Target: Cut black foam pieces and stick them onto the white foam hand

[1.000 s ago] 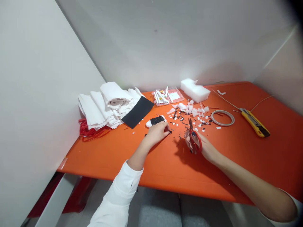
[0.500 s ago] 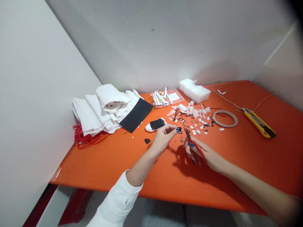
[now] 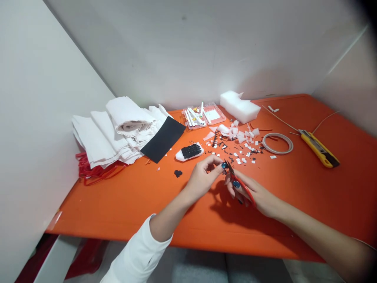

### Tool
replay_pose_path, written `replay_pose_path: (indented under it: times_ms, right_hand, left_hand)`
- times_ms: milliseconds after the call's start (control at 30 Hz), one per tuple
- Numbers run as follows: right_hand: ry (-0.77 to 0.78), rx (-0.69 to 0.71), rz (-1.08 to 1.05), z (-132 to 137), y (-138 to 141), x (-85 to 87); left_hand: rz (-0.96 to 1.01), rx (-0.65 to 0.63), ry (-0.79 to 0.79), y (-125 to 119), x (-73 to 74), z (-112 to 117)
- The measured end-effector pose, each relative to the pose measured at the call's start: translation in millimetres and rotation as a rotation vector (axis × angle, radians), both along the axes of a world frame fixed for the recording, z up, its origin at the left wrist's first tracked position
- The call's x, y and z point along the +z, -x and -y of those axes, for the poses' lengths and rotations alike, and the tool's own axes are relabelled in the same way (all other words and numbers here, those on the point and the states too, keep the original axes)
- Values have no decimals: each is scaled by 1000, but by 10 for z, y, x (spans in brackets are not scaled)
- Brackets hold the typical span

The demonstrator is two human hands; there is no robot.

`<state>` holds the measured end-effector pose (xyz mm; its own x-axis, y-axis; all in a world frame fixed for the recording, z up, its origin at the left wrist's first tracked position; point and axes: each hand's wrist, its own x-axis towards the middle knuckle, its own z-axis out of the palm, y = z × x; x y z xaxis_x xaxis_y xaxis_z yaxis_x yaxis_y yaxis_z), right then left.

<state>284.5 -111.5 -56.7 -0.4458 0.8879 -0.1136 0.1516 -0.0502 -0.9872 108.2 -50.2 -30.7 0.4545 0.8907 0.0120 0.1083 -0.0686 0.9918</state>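
Observation:
Between thumb and forefinger, my left hand (image 3: 203, 177) pinches a small black piece, mostly hidden now by the fingertips. My right hand (image 3: 250, 192) is closed around red-handled scissors (image 3: 244, 188), their blades meeting the left fingertips. Just beyond my left hand lies a white foam piece (image 3: 180, 156) covered partly with overlapping black scales (image 3: 191, 150). A little cluster of black cut pieces (image 3: 178, 173) rests on the orange table (image 3: 132, 208) left of my wrist. Farther left, a black sheet (image 3: 163, 139) leans on folded white material.
Folded white sheets (image 3: 100, 137) lie over red ribbon (image 3: 88, 171) at the left. A case of white pens (image 3: 194, 118), a white foam block (image 3: 240, 108) and scattered scraps (image 3: 235, 135) are toward the wall. A tape roll (image 3: 277, 143) and a yellow box cutter (image 3: 319, 149) sit at right.
The scissors' blades have come against the left fingertips, where a gap was before. The black piece is less visible. The whole view has shifted slightly.

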Motion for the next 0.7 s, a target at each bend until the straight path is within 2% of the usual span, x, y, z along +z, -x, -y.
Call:
replay_pose_path:
  times_ms: [100,467,700]
  right_hand:
    - [-8,-18,9,-7,4,1]
    - [-6,-21,38,-25,-16,10]
    - [33,-13,-32,-12,-6,0]
  left_hand:
    - [-49,-8,-19,9,2,3]
    - [-26,-32,-49,32,-31,-7]
    - [32,-64,5,44,-15,-24]
